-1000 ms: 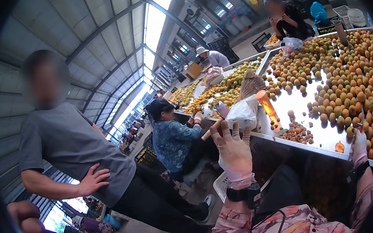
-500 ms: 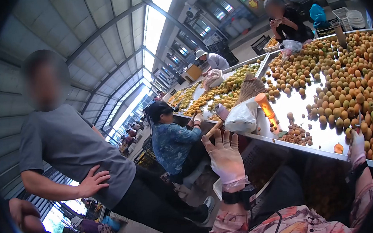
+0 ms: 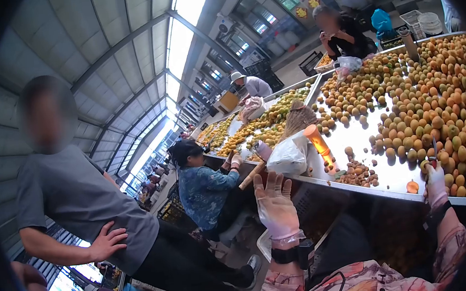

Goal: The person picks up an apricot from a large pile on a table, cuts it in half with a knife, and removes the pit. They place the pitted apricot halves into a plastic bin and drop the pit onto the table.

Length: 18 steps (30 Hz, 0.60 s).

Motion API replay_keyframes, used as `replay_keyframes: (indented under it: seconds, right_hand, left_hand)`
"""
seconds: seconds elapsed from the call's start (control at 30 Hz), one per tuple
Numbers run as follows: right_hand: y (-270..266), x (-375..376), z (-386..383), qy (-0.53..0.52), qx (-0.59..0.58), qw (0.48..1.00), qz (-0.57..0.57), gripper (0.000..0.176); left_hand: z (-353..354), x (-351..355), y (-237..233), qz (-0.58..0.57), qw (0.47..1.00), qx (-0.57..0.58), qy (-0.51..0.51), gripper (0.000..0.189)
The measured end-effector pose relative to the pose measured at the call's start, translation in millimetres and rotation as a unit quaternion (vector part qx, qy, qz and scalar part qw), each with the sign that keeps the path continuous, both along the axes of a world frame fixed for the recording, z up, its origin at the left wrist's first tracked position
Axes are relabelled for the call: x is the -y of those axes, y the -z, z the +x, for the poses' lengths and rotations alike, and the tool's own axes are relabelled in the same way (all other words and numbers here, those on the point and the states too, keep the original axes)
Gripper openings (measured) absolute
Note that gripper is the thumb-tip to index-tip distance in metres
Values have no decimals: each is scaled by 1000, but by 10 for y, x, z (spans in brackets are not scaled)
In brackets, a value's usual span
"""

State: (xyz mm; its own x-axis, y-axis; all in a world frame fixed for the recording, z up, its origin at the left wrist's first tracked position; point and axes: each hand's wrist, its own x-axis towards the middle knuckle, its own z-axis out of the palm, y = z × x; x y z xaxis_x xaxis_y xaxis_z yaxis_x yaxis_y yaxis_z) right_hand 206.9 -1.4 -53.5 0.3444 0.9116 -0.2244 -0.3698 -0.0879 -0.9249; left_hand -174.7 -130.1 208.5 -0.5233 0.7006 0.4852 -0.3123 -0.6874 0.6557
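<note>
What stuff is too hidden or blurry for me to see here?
All in the head view:
- Most of the handle of the knife: covered by the right hand.
- What's inside the white bag: its cloudy plastic hides it.
- The standing person's face: blurred.
- Faraway people: too small to tell what they're doing.

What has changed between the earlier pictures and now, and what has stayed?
The open left hand has drawn back slightly from the white bag; the camera's view has turned a little rightward. Nothing was taken up or let go: the right hand still holds the knife.
</note>
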Motion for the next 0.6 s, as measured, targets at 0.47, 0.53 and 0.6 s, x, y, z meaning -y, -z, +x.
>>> replay_keyframes:
  seconds: [0.47, 0.53, 0.6]
  right_hand:
    - [-215, 155, 4, -34, 30, 999, 30, 18]
    - [-192, 130, -1, -42, 37, 998, 12, 19]
    - [-188, 133, -31, -29, 31, 998, 41, 20]
  left_hand:
    - [137, -174, 165, -33, 999, -36, -3, 50]
    - [150, -176, 194, -36, 999, -33, 13, 50]
    - [114, -174, 167, -26, 998, -52, 19, 52]
